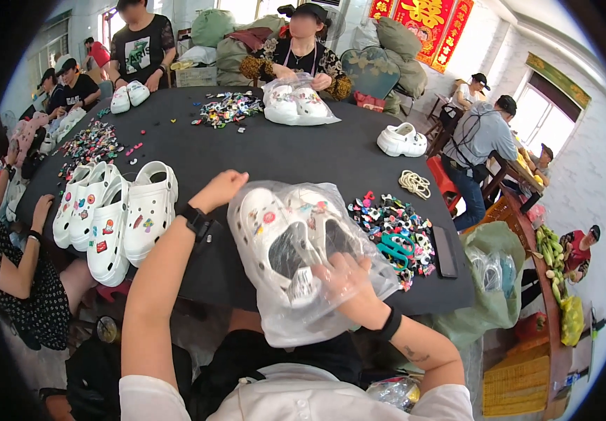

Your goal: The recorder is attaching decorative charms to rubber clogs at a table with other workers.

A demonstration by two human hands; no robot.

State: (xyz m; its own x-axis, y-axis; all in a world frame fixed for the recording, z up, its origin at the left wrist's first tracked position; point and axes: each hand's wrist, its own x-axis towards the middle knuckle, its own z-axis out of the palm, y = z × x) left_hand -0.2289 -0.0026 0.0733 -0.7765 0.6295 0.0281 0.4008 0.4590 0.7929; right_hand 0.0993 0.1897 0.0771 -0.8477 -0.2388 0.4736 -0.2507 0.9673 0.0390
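Overhanging table edge (215, 293): bag (303, 324), right fingers (335, 272) pinching it | room beyond | left fingers (240, 178) unclear

White clogs (256, 230), inside crinkled clear bag (289, 326)

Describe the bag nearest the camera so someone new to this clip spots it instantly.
Start at the big black table: the bag lies at its near edge, under the person's right hand. It is clear plastic around white clogs; the clogs to its left are unbagged, and the other bagged pair sits across the table.
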